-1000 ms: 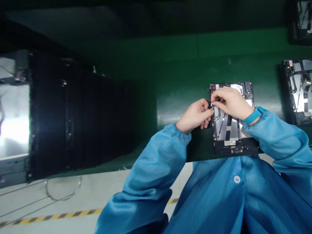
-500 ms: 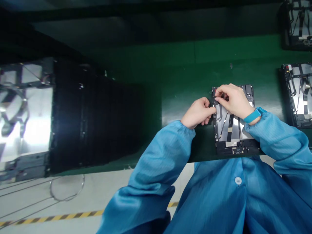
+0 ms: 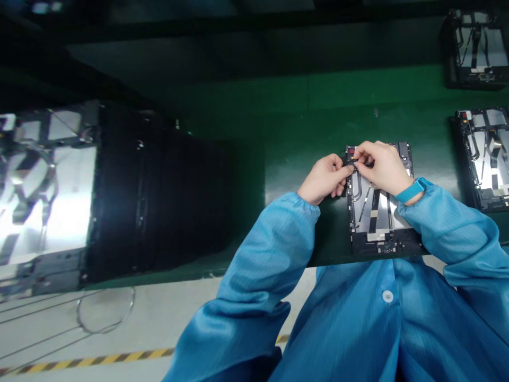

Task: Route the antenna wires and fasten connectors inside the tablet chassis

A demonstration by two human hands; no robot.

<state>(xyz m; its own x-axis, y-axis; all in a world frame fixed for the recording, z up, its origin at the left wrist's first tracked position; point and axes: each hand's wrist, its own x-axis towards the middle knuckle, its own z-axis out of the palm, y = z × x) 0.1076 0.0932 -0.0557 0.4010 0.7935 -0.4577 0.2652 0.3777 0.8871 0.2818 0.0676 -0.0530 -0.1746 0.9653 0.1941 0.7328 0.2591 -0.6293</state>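
Observation:
An opened tablet housing lies on a green conveyor belt, with silver panels, black ribbon cables and a dark circuit strip along its near end. My left hand grips the housing's upper left edge, thumb on top. My right hand, with a teal wristband, reaches over the far left corner. Its fingertips pinch something small there, almost touching my left thumb. The fingers hide what it is.
Further tablet housings lie on the belt at the right and far right. A black panel with a bright reflective section stands to the left. Below the belt, the floor has yellow-black tape and a wire ring.
My right hand has moved toward the housing's far left corner, closer to my left hand. The view has shifted, so the housings on the belt sit lower and further left.

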